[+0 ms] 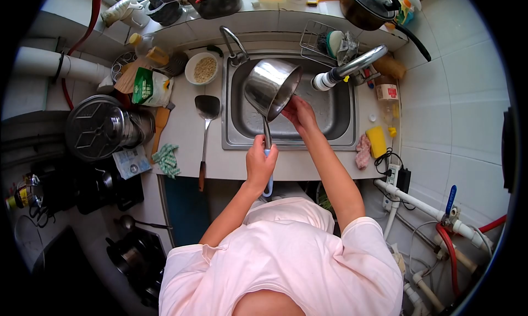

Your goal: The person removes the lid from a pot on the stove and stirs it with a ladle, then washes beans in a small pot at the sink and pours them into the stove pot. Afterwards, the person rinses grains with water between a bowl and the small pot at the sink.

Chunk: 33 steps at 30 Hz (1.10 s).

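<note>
A steel saucepan (pixel 265 85) is tilted on its side above the sink, its opening facing right and toward me. My left hand (pixel 260 163) is closed round its handle, and the light blue grip end (pixel 269 187) sticks out below the fist. At the pan's lower right rim is my right hand (pixel 301 116), with fingers curled against the edge; some fingertips are hidden at the rim. Below the pan lies the metal sink (pixel 330 118), its basin wet-looking. A silver faucet with a white nozzle (pixel 324 81) reaches over the basin from the right.
Left of the sink are a bowl of grains (pixel 202 68), a spatula (pixel 206 112), a green-white cloth (pixel 166 160) and a lidded pot (pixel 104 126). On the right stand a yellow sponge (pixel 376 141), a bottle (pixel 388 104) and a power strip (pixel 392 176). A frying pan (pixel 368 8) sits on the ledge.
</note>
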Tool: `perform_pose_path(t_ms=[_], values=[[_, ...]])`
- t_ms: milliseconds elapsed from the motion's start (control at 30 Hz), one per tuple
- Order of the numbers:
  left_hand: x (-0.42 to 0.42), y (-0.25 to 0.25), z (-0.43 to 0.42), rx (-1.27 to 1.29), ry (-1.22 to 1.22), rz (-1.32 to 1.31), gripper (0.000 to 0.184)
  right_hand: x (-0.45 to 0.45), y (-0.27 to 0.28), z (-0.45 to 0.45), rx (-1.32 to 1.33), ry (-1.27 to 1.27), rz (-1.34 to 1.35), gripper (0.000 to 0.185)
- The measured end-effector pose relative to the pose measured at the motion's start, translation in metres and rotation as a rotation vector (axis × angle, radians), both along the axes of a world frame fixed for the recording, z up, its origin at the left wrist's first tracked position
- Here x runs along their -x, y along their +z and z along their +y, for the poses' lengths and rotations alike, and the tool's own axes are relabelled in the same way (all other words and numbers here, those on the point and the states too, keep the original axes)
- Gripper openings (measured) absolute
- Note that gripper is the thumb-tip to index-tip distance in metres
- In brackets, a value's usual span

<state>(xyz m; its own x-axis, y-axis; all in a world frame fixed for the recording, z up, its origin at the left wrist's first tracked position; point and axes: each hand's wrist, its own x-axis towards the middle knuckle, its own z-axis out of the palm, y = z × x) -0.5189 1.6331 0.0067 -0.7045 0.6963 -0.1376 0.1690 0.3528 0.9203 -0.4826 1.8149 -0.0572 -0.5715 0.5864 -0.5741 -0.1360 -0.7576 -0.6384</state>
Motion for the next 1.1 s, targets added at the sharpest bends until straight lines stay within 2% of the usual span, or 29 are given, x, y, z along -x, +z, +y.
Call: perform_pose_path(t_ms=[167,267,367,400,500,633,767,800,900,933,1100], values=[[-0.001,-0.008,-0.003,-0.061,0.017,-0.045,0.016,-0.001,-0.004,-0.003,-0.017,-0.01,-0.007,0.019],[0.0,0.005,-0.003,-0.158,0.068,-0.436,0.016,-0.004,0.001,-0.005,-0.057,0.0,-0.006,0.021],[0.013,0.025,-0.011,-0.27,0.115,-0.932,0.017,-0.014,0.007,-0.004,-0.051,0.053,-0.032,0.023],[0.02,0.032,-0.018,-0.228,0.094,-0.986,0.018,-0.018,0.007,-0.003,-0.097,0.078,-0.08,0.025],[0.031,0.037,-0.051,-0.331,0.093,-1.176,0.017,-0.032,0.006,0.003,-0.214,0.106,-0.188,0.026],[0.04,0.047,-0.116,-0.387,0.163,-1.194,0.019,-0.055,-0.008,0.013,-0.186,0.119,-0.263,0.027],[0.042,0.079,-0.236,-0.501,0.24,-1.105,0.025,-0.073,-0.039,0.013,-0.22,0.178,-0.318,0.028],[0.041,0.096,-0.265,-0.538,0.311,-1.041,0.027,-0.102,-0.041,0.026,-0.22,0.125,-0.475,0.03],[0.037,0.136,-0.365,-0.654,0.527,-0.885,0.031,-0.09,-0.067,0.018,-0.197,0.172,-0.404,0.032],[0.017,0.155,-0.415,-0.651,0.72,-0.751,0.032,-0.049,-0.087,-0.007,-0.178,0.259,-0.392,0.031],[0.008,0.166,-0.563,-0.568,1.198,-0.344,0.028,-0.002,-0.089,-0.046,-0.333,0.4,-0.437,0.025]])
